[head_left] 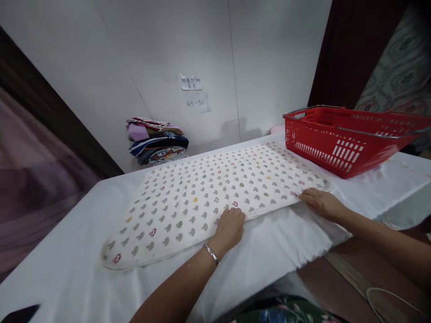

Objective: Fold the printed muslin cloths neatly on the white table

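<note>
A white blanket (202, 202) printed with small grey and coloured mushrooms lies spread out on the white-covered table (77, 224). At the middle of its near edge, my left hand (231, 225), with a silver bracelet at the wrist, is closed on the cloth. Farther right along that same edge, my right hand (318, 202) pinches the blanket near its right corner. The fingertips of both hands are partly hidden by the hands themselves. The blanket's left corner is rounded and rests on the tabletop.
A red plastic basket (323, 143) with metal handles stands at the table's right. Folded clothes (158, 141) are stacked at the back left against the wall. Two paper notes (197, 103) hang on the wall. A dark object (22, 314) shows at the lower left edge.
</note>
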Available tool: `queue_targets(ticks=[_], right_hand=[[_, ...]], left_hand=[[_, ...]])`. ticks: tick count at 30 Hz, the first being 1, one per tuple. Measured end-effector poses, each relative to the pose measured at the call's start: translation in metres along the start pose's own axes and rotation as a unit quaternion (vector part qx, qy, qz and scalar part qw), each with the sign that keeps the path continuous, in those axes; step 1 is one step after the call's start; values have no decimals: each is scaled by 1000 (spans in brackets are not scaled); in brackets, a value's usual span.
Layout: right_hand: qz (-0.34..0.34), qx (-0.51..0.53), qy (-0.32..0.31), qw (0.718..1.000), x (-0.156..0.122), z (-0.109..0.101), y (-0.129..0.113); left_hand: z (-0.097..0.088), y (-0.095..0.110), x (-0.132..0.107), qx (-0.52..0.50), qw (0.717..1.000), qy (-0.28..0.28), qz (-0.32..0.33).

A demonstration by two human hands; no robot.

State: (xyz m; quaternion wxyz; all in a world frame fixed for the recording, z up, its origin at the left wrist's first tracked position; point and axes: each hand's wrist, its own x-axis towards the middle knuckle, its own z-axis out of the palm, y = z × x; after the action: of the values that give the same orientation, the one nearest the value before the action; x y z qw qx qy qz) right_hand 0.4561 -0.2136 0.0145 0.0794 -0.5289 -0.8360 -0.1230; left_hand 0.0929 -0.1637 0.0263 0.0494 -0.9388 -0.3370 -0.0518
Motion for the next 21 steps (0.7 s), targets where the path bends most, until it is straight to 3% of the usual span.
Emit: queue_targets(ticks=[5,8,11,14,17,21], right_hand=[[16,54,-45,997,-8,2,1],[28,76,-54,995,2,-6,1],[17,120,-7,993,29,-11,-9],[-48,192,7,980,68,-1,-26],[-89,210,-60,972,107,22,-36],[-49,176,-144,973,145,49,-29]], left_hand=[[11,3,-3,-16,1000,7,-5],[17,3,-7,-26,1000,9,-11],[23,3,-11,-39,999,23,-14],[27,4,-14,-52,997,47,-17],[30,4,-15,-67,996,62,-21],[40,2,-18,-93,992,88,-21]])
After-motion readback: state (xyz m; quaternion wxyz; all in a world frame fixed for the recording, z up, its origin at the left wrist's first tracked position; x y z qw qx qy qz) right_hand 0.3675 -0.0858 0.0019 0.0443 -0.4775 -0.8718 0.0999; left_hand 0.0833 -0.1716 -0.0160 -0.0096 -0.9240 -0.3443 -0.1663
